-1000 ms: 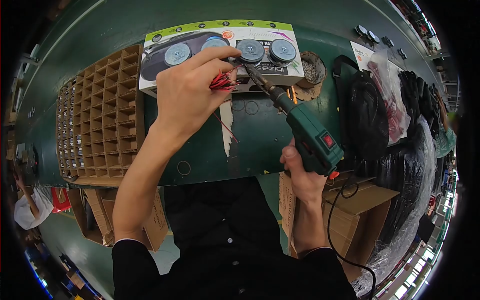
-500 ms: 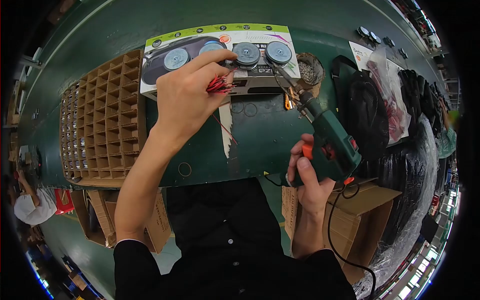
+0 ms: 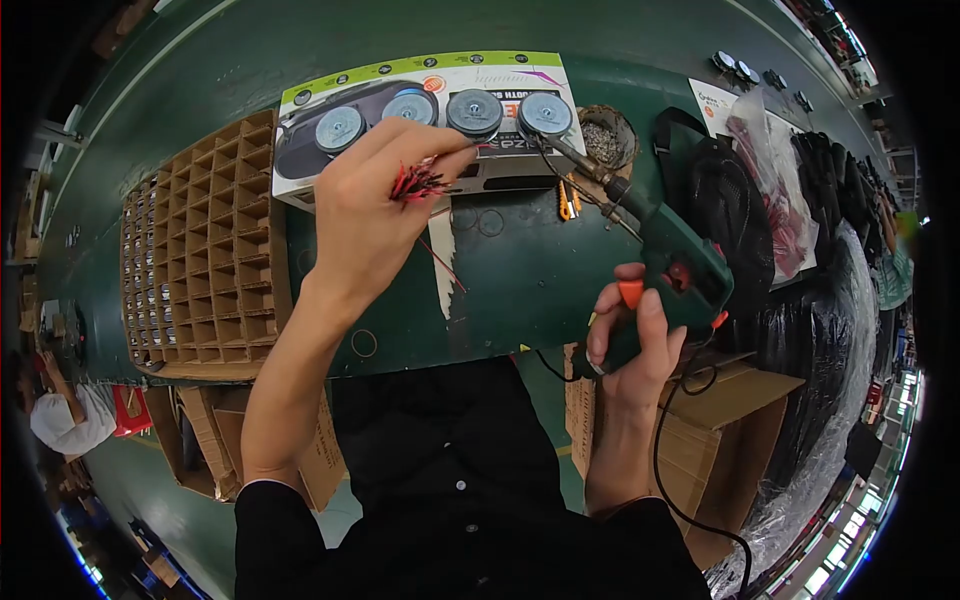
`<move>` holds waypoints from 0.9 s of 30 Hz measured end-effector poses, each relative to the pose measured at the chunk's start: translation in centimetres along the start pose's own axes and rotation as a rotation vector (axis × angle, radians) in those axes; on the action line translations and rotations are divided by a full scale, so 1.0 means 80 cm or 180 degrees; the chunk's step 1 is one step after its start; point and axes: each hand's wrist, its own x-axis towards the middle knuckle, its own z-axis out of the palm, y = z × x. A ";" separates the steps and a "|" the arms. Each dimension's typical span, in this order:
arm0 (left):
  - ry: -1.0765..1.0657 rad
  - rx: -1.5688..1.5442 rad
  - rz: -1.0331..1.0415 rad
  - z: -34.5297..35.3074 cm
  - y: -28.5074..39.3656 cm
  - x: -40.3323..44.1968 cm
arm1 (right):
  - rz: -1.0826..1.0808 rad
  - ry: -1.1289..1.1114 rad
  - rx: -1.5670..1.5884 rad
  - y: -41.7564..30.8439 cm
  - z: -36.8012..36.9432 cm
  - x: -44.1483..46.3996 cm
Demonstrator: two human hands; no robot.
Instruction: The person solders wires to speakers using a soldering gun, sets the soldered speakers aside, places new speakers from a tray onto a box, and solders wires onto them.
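Cardboard partitions (image 3: pixel 215 235) stand at the left of the green table (image 3: pixel 500 320). Next comes my left hand (image 3: pixel 372 200), its grip pinched around a bundle of red and black wires (image 3: pixel 420 182). Its fingertips sit just beside the third of four speaker drivers (image 3: pixel 474 111) lined up on a printed box (image 3: pixel 500 78); whether they touch it, I can't tell. At the box's right end is the fourth driver (image 3: pixel 547 114), with the tip of a green soldering gun (image 3: pixel 675 240) at its near edge. An orange cutter (image 3: pixel 569 199) lies below the box. I have my right hand (image 3: pixel 645 365) with its grip wrapped around the gun's handle. I judge the step in hand to be tip work at that driver; the next move calls for steadiness, hot metal clear of fingers and wires.
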 end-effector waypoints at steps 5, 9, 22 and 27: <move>-0.0949 -0.0278 0.0236 0.007 -0.010 0.042 | 0.0087 -0.0078 -0.0024 0.000 -0.005 0.011; -0.1709 0.0300 -0.0115 0.006 -0.007 0.080 | -0.0030 -0.0106 -0.0092 -0.002 -0.005 0.005; -0.0472 0.0166 -0.0198 -0.012 -0.001 0.019 | -0.0063 -0.0251 -0.0602 -0.009 0.023 -0.012; -0.0103 0.0334 0.0208 0.013 -0.014 0.006 | 0.0176 -0.0204 -0.0290 -0.008 0.029 -0.011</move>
